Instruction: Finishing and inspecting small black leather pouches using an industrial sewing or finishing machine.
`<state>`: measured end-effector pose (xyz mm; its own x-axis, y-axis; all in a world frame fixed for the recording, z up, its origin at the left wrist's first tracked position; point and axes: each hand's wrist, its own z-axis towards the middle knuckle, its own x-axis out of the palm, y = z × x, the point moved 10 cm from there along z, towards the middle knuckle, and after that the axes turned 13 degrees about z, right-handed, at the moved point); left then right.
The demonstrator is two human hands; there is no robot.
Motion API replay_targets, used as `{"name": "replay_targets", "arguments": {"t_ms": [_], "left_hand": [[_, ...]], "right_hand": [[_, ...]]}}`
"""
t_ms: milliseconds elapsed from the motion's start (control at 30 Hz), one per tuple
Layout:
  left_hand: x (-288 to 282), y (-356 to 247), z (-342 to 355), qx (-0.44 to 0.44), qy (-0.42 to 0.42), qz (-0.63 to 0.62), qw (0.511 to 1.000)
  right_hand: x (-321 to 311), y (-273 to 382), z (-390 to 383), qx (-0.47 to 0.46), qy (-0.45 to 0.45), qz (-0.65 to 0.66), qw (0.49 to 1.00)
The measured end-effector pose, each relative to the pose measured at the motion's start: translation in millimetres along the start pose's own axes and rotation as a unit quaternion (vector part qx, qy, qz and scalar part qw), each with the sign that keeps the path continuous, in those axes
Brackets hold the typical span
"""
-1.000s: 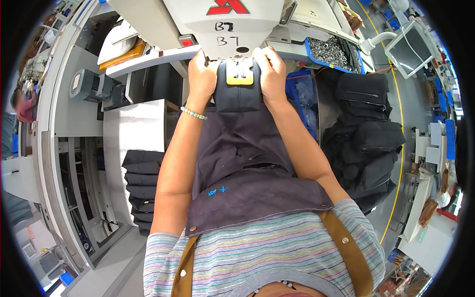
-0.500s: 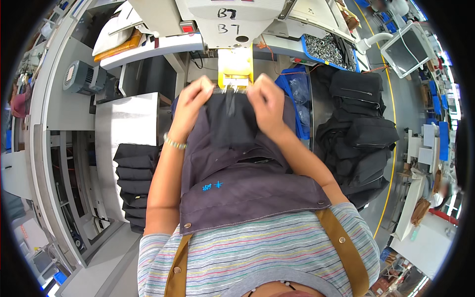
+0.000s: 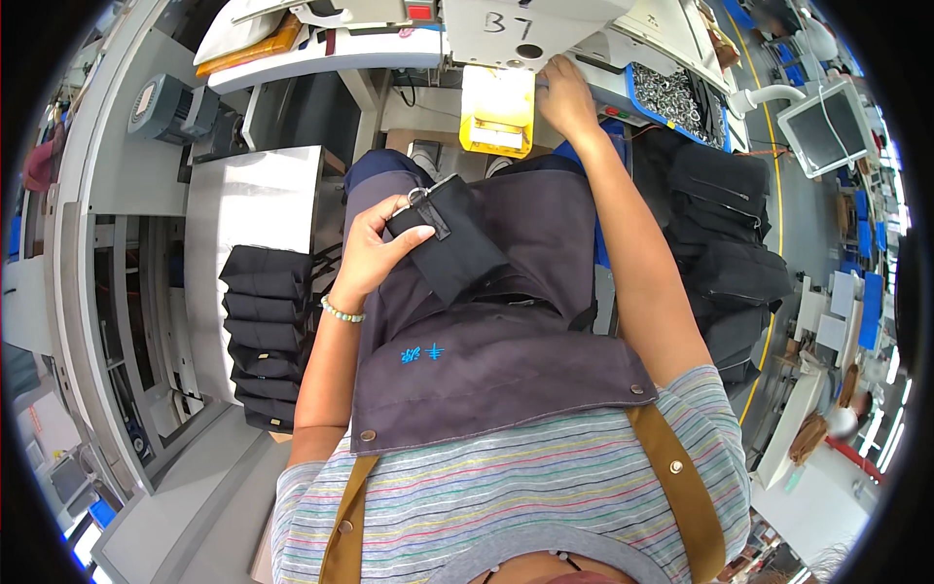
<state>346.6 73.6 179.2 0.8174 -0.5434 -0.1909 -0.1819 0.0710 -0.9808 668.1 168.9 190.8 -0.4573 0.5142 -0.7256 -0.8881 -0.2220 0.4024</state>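
Over the lap, the left hand (image 3: pixel 375 255) holds a small black fabric pouch (image 3: pixel 449 237) above the grey-purple apron (image 3: pixel 506 360). Fingers (image 3: pixel 413 234) are curled together and clamped on the pouch's upper left end, thumb on top; the rest of the pouch hangs free to the right and below the fingers, tilted. A metal ring (image 3: pixel 416 198) shows at the pouch's corner, just above the thumb.

The right hand (image 3: pixel 566 97) is stretched forward and rests at the machine's edge beside a yellow guard (image 3: pixel 497 109). Its fingers lie against the white machine body (image 3: pixel 530 29); whether they grip anything cannot be told.

Stacked black pouches (image 3: pixel 265 331) lie on a low surface to the person's left. More black fabric pieces (image 3: pixel 725 243) are piled to the right. A blue tray of metal parts (image 3: pixel 671 92) sits beyond the right hand.
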Motion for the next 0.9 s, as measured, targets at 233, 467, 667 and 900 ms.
{"name": "replay_targets", "arguments": {"t_ms": [233, 467, 667, 900], "left_hand": [[-5.5, 7.0, 2.6, -0.025, -0.023, -0.033, 0.999], [-4.9, 5.0, 5.7, -0.031, 0.003, 0.004, 1.0], [-6.4, -1.7, 4.1, -0.011, -0.022, -0.02, 0.999], [-3.6, -1.5, 5.6, -0.012, -0.02, -0.022, 0.999]], "right_hand": [[-0.6, 29.4, -31.8, 0.024, 0.011, 0.01, 1.0], [5.2, -3.9, 8.2, 0.065, 0.02, 0.039, 0.997], [6.6, -24.6, 26.8, 0.053, -0.013, -0.022, 0.998], [-0.4, -29.1, -3.8, 0.056, 0.008, -0.091, 0.994]]}}
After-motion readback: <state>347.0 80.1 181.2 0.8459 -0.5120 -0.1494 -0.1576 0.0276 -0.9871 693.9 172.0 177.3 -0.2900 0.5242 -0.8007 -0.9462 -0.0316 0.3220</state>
